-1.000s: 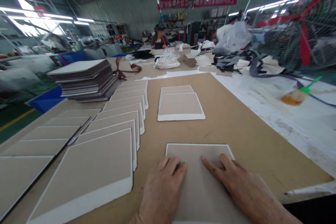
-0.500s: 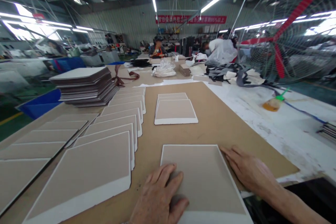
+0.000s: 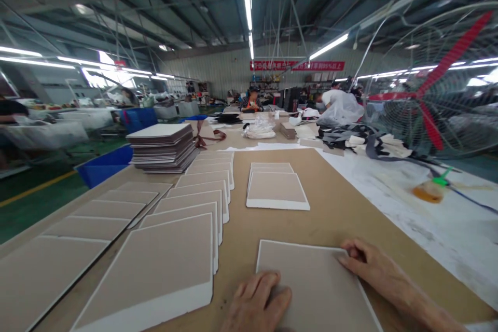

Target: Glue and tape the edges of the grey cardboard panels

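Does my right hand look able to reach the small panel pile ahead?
Probably yes: only bare brown surface lies between your right hand and the small pile, though that hand touches the near panel.

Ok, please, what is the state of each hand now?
Left hand: open, resting on the panel.
Right hand: fingers curled at the panel's far right corner; whether its grip is closed cannot be told.

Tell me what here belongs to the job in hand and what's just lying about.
Likely in the job:
flat, beige, white-edged panel, touched by both hands
overlapping beige panel rows, left
similar overlapping panels, ahead

Seemingly lying about:
grey-and-black fabric-like scraps
brown ribbon-like strip
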A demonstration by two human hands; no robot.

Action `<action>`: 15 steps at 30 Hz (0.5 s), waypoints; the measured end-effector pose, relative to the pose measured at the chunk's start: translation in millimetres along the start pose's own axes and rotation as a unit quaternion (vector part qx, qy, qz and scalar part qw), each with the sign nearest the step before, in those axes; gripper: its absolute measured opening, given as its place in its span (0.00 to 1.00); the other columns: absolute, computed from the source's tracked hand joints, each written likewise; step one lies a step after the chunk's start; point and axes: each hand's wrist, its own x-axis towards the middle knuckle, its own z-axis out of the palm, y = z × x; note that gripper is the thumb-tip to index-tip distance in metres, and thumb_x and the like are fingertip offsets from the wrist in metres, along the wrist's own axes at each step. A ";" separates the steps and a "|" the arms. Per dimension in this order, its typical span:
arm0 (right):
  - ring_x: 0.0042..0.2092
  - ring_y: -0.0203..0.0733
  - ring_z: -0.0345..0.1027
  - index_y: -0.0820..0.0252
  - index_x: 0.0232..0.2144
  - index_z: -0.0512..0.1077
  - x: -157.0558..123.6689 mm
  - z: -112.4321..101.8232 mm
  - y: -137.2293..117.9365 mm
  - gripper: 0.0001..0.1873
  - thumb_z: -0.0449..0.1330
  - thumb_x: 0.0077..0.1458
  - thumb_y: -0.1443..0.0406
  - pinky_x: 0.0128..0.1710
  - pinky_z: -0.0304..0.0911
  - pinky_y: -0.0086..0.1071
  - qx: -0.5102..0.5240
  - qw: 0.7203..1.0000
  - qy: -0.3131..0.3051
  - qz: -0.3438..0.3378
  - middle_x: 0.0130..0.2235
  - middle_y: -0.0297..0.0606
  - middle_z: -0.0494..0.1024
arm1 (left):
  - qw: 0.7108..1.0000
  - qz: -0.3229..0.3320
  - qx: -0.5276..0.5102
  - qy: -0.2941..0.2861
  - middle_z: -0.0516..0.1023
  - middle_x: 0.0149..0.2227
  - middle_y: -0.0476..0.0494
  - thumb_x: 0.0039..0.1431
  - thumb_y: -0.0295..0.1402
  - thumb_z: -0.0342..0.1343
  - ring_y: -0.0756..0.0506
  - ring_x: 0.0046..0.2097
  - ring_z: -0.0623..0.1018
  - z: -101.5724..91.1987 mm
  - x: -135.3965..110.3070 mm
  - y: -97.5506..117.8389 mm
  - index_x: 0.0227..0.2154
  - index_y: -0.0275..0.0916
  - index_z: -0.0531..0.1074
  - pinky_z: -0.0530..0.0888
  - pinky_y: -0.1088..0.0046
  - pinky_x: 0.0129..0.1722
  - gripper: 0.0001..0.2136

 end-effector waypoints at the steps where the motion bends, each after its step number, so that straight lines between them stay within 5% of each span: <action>1: 0.32 0.43 0.66 0.57 0.30 0.72 0.2 -2.0 -1.1 0.17 0.60 0.46 0.50 0.32 0.60 0.33 0.037 0.999 -0.002 0.008 0.27 0.34 0.72 | 1.000 0.002 0.003 0.006 0.75 0.54 0.49 0.62 0.50 0.53 0.43 0.53 0.75 1.9 -0.5 -0.4 0.55 0.53 0.67 0.76 0.70 0.45 0.20; 4: 0.29 0.40 0.66 0.57 0.27 0.69 -6.0 -12.1 -14.2 0.18 0.63 0.46 0.49 0.29 0.60 0.31 0.199 0.978 -0.038 0.043 0.26 0.32 0.72 | 1.000 -0.006 -0.001 0.018 0.75 0.54 0.50 0.63 0.47 0.52 0.45 0.53 0.74 1.8 -0.2 1.5 0.55 0.54 0.67 0.74 0.71 0.46 0.18; 8: 0.34 0.44 0.72 0.53 0.37 0.70 -26.8 -17.1 -40.7 0.19 0.68 0.46 0.52 0.34 0.66 0.34 0.404 0.906 -0.072 0.107 0.34 0.33 0.77 | 0.999 -0.012 -0.025 0.022 0.74 0.54 0.49 0.60 0.56 0.51 0.44 0.54 0.73 -2.0 1.1 2.6 0.55 0.52 0.67 0.74 0.70 0.48 0.24; 12: 0.44 0.52 0.75 0.52 0.48 0.70 -45.6 -9.6 -50.2 0.26 0.70 0.46 0.56 0.44 0.69 0.41 0.463 0.868 -0.111 0.141 0.47 0.40 0.78 | 0.998 -0.004 -0.055 0.028 0.74 0.56 0.48 0.61 0.52 0.53 0.44 0.56 0.72 -0.1 -3.3 -1.9 0.58 0.51 0.65 0.73 0.71 0.51 0.25; 15: 0.44 0.54 0.75 0.51 0.50 0.69 -41.5 -16.8 -51.2 0.28 0.70 0.47 0.58 0.44 0.71 0.45 0.484 0.856 -0.102 0.154 0.48 0.41 0.79 | 0.992 -0.052 -0.102 0.057 0.68 0.61 0.41 0.60 0.52 0.53 0.42 0.60 0.68 2.8 -11.5 -4.0 0.66 0.45 0.51 0.69 0.67 0.57 0.35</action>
